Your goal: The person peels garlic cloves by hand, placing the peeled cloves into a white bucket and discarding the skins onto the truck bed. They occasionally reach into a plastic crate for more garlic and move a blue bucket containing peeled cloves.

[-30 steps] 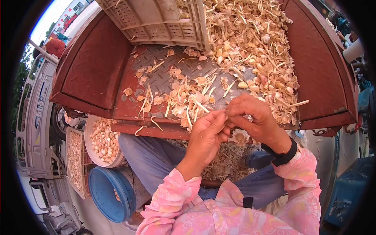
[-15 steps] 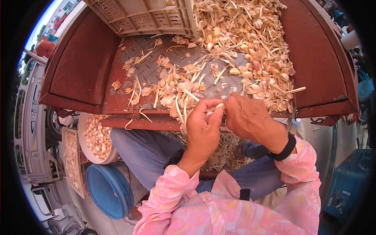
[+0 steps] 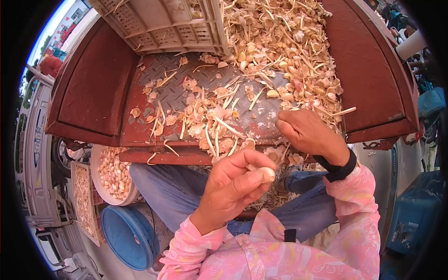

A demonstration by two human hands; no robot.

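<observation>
Between the thumb and curled fingers of my left hand (image 3: 238,184) is a pale peeled garlic clove (image 3: 266,174), held in front of the cart bed's front edge. My right hand (image 3: 310,133) is closed over the bed's front edge, near the garlic pile; what its fingers hold, if anything, is hidden. A heap of garlic cloves, skins and dry stalks (image 3: 303,70) spreads over the right part of the metal bed (image 3: 158,60). A smaller scatter of skins and stalks (image 3: 200,109) lies left of my right hand.
A plastic crate (image 3: 163,28) stands tilted at the back left of the bed, between red side panels (image 3: 93,84). At lower left are a white bucket of cloves (image 3: 114,175), a blue bucket (image 3: 126,238) and a crate of scraps (image 3: 84,200). Vehicles and people appear beyond.
My hands, together at the clove before, are now apart. My left hand has come down toward me with the clove; my right hand has moved slightly away from it, toward the garlic pile.
</observation>
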